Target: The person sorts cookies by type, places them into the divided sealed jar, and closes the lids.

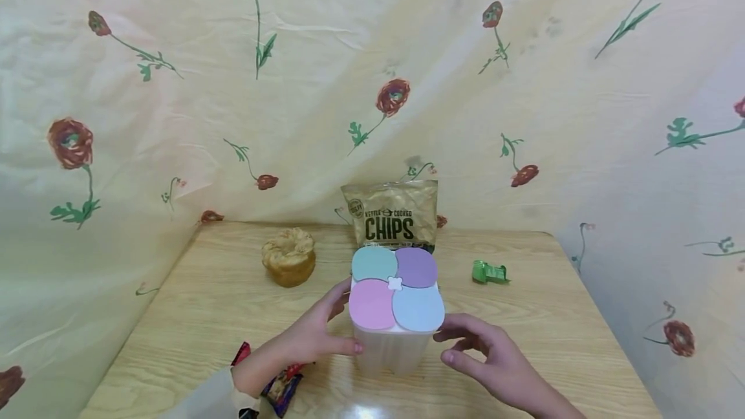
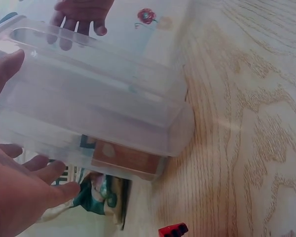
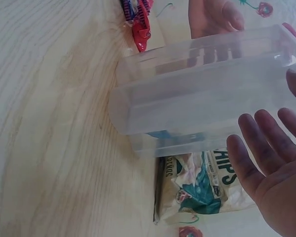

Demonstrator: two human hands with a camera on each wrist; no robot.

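A tall, clear plastic container stands upright on the wooden table, topped by a lid with mint, purple, pink and light-blue flaps, all lying flat. On its left side my left hand has its thumb and fingers spread, fingertips right at the wall. My right hand is at the opposite side, fingers loosely bent near the lid's edge. Both wrist views show straight, relaxed fingers beside the container. Through its wall in the left wrist view, a brownish patch shows near the base.
Behind the container a bag of chips stands against the flowered cloth. A round, ring-shaped bread sits at the back left. At the right lies a small green wrapper-like thing. Red and blue snack packets lie by my left forearm.
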